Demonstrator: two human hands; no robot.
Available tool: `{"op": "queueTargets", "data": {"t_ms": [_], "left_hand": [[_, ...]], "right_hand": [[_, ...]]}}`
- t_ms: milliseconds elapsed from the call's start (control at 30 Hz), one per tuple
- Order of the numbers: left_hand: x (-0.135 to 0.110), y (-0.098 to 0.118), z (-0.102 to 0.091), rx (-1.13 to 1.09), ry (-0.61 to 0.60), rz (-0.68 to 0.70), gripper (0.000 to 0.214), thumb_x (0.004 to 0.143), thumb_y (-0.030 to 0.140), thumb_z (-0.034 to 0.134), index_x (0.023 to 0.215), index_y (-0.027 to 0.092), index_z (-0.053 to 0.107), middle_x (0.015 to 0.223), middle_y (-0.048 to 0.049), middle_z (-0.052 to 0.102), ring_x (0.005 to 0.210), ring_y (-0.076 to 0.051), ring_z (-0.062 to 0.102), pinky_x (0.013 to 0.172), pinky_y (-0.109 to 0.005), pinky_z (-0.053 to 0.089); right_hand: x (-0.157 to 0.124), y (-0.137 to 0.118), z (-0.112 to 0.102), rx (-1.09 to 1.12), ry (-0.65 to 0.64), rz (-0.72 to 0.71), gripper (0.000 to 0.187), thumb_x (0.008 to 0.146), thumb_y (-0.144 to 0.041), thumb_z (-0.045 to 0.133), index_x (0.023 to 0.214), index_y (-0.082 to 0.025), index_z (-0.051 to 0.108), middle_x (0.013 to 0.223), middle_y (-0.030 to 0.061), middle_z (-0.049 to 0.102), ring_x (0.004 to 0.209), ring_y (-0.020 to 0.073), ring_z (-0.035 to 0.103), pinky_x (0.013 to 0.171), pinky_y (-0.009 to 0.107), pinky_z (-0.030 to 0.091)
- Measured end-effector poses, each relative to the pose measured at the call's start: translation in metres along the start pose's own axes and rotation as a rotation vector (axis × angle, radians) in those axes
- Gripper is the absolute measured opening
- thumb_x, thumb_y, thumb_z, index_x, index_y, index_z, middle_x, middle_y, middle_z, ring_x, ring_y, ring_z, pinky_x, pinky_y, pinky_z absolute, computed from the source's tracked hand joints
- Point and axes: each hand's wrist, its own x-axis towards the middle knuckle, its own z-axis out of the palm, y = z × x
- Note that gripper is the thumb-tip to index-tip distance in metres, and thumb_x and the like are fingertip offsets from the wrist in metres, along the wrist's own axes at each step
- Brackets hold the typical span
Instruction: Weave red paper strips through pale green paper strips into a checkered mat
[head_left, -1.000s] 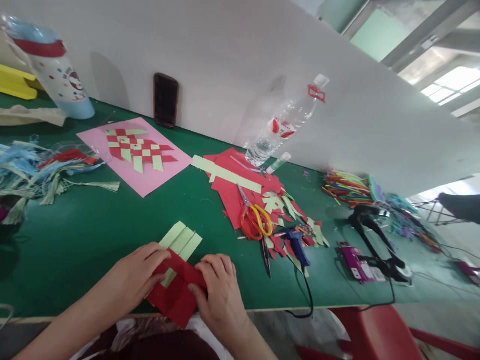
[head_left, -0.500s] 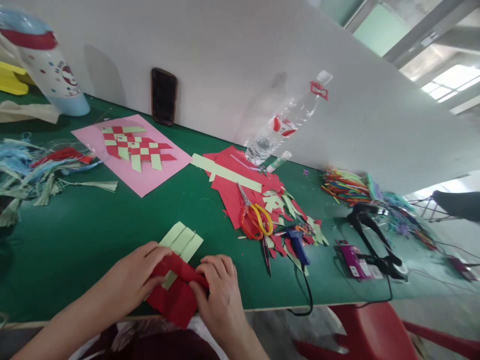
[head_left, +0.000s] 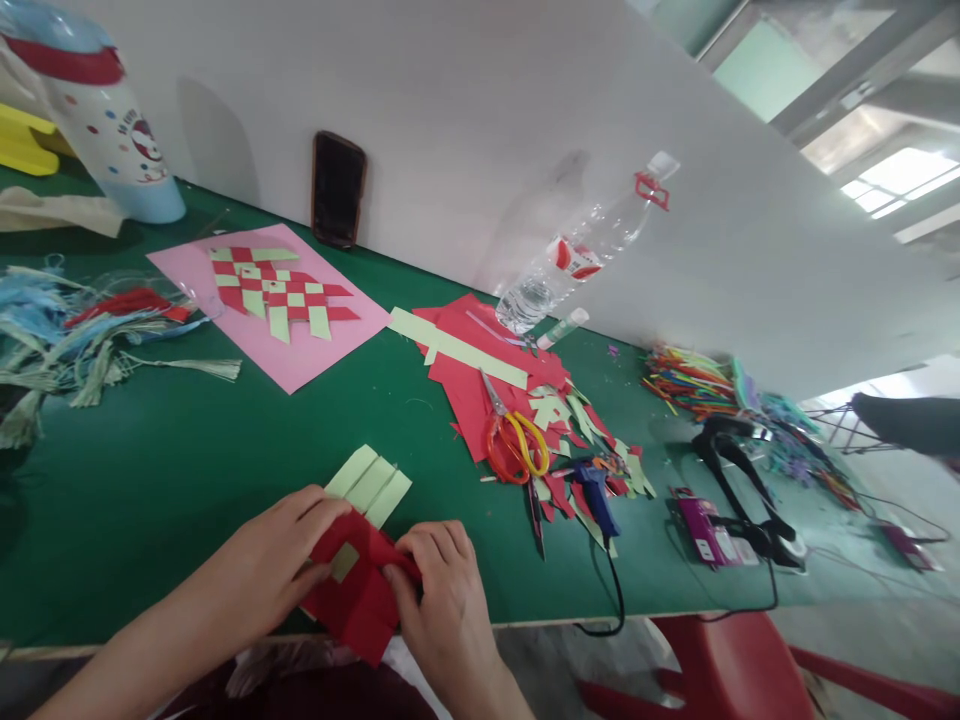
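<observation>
Between my hands, at the table's near edge, lies a piece of red paper [head_left: 358,598] woven with pale green paper strips [head_left: 373,484]. One green patch shows through the red, and the slit green end sticks out at the far side. My left hand [head_left: 304,545] pinches the left edge of the red paper between thumb and fingers. On the opposite side my right hand [head_left: 439,575] grips a raised, folded part of the red paper, with thumb and fingers pressed together. The fingers partly cover both edges of the weave.
Yellow-and-orange scissors [head_left: 517,445] and a blue glue gun [head_left: 598,495] lie among paper scraps on the right. Woven paper fish rest on a pink sheet [head_left: 292,375]. A phone [head_left: 337,190], a plastic bottle [head_left: 574,255] and a flask [head_left: 112,130] stand along the wall.
A green strip that showed longer in the red paper now appears as a small square patch. The red paper lies flatter near my left hand; both hands keep their hold.
</observation>
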Motion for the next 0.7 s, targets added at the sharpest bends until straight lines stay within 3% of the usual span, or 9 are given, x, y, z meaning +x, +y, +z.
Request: {"op": "queueTargets", "data": {"t_ms": [200, 367, 467, 567, 700], "left_hand": [[-0.001, -0.002, 0.002, 0.014, 0.045, 0.049, 0.044, 0.09, 0.014, 0.052, 0.13, 0.028, 0.062, 0.127, -0.0086, 0.068, 0.117, -0.026, 0.067, 0.099, -0.041, 0.054], [-0.002, -0.001, 0.001, 0.047, 0.054, 0.073, 0.043, 0.086, 0.011, 0.052, 0.124, 0.028, 0.063, 0.125, -0.0078, 0.068, 0.115, -0.026, 0.067, 0.095, -0.038, 0.054], [-0.003, 0.0, 0.002, 0.082, 0.052, 0.104, 0.034, 0.088, 0.011, 0.048, 0.112, 0.027, 0.065, 0.12, -0.0069, 0.067, 0.106, -0.023, 0.068, 0.087, -0.032, 0.054], [-0.004, -0.004, 0.004, 0.108, 0.069, 0.131, 0.028, 0.09, 0.014, 0.046, 0.103, 0.026, 0.068, 0.124, -0.0076, 0.066, 0.098, -0.02, 0.067, 0.079, -0.027, 0.053], [-0.006, -0.007, 0.002, 0.127, 0.06, 0.192, 0.033, 0.091, 0.018, 0.05, 0.11, 0.031, 0.074, 0.143, -0.006, 0.063, 0.111, -0.023, 0.066, 0.086, -0.03, 0.056]], "right_hand": [[0.003, 0.0, -0.002, -0.01, -0.023, 0.017, 0.017, 0.091, -0.01, 0.069, 0.097, -0.025, 0.064, 0.087, 0.0005, 0.074, 0.083, 0.0231, 0.064, 0.074, 0.034, 0.04], [0.007, -0.001, -0.005, 0.039, -0.012, 0.028, 0.015, 0.093, -0.009, 0.062, 0.091, -0.025, 0.064, 0.083, 0.0008, 0.075, 0.078, 0.0208, 0.066, 0.073, 0.031, 0.041], [0.01, -0.002, -0.007, 0.22, -0.074, 0.149, 0.015, 0.094, -0.015, 0.06, 0.103, -0.024, 0.067, 0.08, 0.0002, 0.073, 0.071, 0.018, 0.066, 0.066, 0.027, 0.044], [0.017, -0.004, -0.011, 0.494, -0.185, 0.354, 0.02, 0.093, -0.026, 0.062, 0.113, -0.023, 0.067, 0.071, -0.0038, 0.066, 0.058, 0.0131, 0.058, 0.056, 0.023, 0.039], [0.036, -0.006, -0.018, 0.813, -0.247, 0.544, 0.028, 0.088, -0.039, 0.07, 0.109, -0.021, 0.064, 0.067, -0.0068, 0.057, 0.055, 0.0101, 0.048, 0.055, 0.021, 0.037]]}}
